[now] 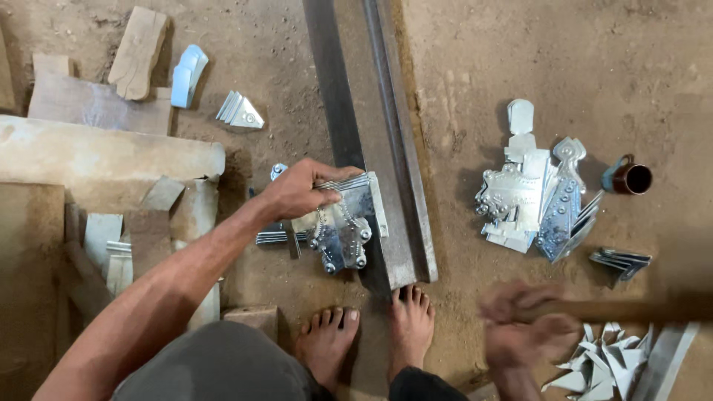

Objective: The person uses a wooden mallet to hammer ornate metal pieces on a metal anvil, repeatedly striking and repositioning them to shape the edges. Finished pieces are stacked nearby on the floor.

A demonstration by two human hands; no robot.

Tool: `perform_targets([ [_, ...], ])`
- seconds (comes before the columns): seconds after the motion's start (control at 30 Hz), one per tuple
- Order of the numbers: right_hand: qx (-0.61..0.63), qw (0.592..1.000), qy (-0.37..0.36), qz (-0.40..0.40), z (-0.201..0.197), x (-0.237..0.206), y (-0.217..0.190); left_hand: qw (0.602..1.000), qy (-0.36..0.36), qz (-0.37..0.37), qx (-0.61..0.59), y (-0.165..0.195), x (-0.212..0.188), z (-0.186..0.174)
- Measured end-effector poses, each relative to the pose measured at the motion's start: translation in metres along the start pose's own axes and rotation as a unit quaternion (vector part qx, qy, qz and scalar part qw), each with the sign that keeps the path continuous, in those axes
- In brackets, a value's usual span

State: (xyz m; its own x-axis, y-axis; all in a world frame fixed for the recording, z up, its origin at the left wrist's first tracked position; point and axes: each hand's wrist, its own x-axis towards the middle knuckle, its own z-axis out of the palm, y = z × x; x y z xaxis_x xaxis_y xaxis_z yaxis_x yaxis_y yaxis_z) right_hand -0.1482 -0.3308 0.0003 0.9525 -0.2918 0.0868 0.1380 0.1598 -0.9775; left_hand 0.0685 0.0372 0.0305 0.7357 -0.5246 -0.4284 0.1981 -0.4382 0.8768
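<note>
Far left: wood blocks (pixel 137 52) and a stone slab (pixel 111 152) on the dirt floor (pixel 594 59), with a small stack of triangular metal pieces (pixel 240 111) beside them. My left hand (pixel 301 189) is clamped down on a stack of stamped ornamental metal plates (pixel 343 226), fingers over its top edge, pinning it against the steel rail (pixel 386 148). Plate long axis runs roughly vertical in view, scalloped end pointing toward my bare feet (pixel 368 334). Rail long axis runs from top of view down toward my feet, tilted slightly right. Right of rail: a loose pile of finished ornamental plates (pixel 531 197), pointed tips up, with a brown mug (pixel 630 178) just beside it. My right hand (pixel 531 323) is motion-blurred, closed around a wooden handle (pixel 639 310). Offcut scraps (pixel 601 364) lie below it.
</note>
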Motion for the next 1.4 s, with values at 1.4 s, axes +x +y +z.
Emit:
perform_targets([
  [1.4,-0.579,0.78,0.064,0.228,-0.001,0.142,0.006,0.99,0.07,-0.116,-0.034,0.021,-0.041,0.097],
])
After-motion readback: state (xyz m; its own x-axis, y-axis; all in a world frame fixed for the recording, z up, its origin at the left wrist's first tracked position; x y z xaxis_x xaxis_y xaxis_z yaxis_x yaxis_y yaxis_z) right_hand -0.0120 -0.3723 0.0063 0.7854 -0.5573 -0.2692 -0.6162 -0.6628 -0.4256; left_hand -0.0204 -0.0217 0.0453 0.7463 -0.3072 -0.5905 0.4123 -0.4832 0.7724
